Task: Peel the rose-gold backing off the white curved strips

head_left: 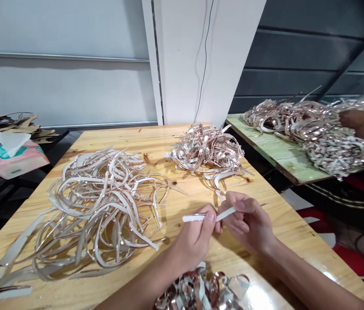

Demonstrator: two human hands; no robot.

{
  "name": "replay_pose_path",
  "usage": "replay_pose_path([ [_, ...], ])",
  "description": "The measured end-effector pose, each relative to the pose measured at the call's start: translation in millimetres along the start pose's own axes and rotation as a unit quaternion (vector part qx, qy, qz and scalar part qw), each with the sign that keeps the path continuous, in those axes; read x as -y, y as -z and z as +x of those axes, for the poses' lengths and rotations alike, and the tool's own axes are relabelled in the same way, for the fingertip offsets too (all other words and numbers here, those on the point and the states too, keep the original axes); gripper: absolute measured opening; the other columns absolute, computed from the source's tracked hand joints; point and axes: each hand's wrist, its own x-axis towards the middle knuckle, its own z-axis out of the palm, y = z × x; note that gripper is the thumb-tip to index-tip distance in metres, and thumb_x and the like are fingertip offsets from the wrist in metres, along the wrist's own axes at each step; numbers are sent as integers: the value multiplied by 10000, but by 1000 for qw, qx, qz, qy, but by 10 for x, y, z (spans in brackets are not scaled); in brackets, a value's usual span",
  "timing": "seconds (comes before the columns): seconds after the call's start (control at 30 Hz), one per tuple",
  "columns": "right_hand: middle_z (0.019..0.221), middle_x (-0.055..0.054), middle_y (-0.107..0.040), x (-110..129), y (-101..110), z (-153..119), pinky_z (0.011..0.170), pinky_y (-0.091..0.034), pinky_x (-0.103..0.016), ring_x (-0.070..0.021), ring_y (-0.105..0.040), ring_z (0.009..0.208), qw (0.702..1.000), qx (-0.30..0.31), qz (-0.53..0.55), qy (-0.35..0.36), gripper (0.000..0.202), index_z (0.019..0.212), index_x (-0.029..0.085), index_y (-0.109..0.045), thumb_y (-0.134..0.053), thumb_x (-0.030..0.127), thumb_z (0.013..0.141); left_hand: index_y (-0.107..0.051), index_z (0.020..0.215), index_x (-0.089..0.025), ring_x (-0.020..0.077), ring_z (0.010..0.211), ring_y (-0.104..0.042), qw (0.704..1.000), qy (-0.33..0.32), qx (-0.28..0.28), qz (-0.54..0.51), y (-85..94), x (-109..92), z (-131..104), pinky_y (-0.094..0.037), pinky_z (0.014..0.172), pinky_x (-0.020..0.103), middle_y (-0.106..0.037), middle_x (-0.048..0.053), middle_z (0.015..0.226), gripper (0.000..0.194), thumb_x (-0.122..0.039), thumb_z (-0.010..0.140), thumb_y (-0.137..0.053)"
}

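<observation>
- Grips a white strip (225, 214) in the left hand (197, 234), thumb pressed on top.
- Pinches the strip's right end between thumb and finger of the right hand (248, 224), over the wooden table (120, 135).
- Has curled pieces (201, 289) below, between the forearms.
- Faces loose long strips (106, 211) leftward, a shiny tangle (201, 150) farther out.
- Has a green table (293, 165) at right.
</observation>
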Motion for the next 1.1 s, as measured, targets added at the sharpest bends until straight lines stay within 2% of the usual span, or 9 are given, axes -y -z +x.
replay_pose_path([
  [0.1,378,88,-241,22,13,21,384,-196,-210,-94,-117,381,999,-21,38,-13,284,530,212,-517,-630,260,786,-497,847,-207,184,828,-556,1000,-3,2,-28,-10,5,19,-438,813,322,-548,32,827,410,-411,1115,-264],
  [0.3,386,116,-201,69,56,59,365,-216,-194,-69,-87,369,988,-48,136,-53,343,531,216,-398,-655,225,759,-471,809,-210,191,836,-605,997,-11,-3,-77,-36,-29,57,-463,824,313,-621,49,812,402,-394,1113,-283],
  [0.43,398,124,-199,91,101,76,373,-225,-193,-59,-123,366,973,-44,215,-69,366,560,216,-348,-637,176,780,-463,795,-215,188,847,-625,995,-11,-14,-98,-44,-27,72,-474,835,303,-656,53,825,398,-378,1114,-289],
  [0.6,428,116,-216,102,140,91,368,-204,-208,-65,-231,370,952,-52,298,-55,360,585,224,-328,-605,130,795,-482,770,-215,170,752,-590,992,10,-37,-123,-47,-7,78,-490,793,294,-640,31,756,424,-417,1106,-321],
  [0.87,446,108,-246,130,168,102,381,-278,-220,-78,-359,380,939,-85,332,-36,347,626,233,-333,-599,109,810,-470,728,-214,226,872,-702,964,71,-51,-252,-77,62,115,-554,796,341,-675,43,734,433,-488,1062,-439],
  [1.1,458,114,-213,280,183,122,359,-292,-230,-86,-352,364,933,-125,336,-7,373,645,246,-308,-616,82,773,-462,717,-210,251,899,-745,953,91,-48,-286,-97,100,141,-599,805,375,-747,89,810,452,-540,1023,-506],
])
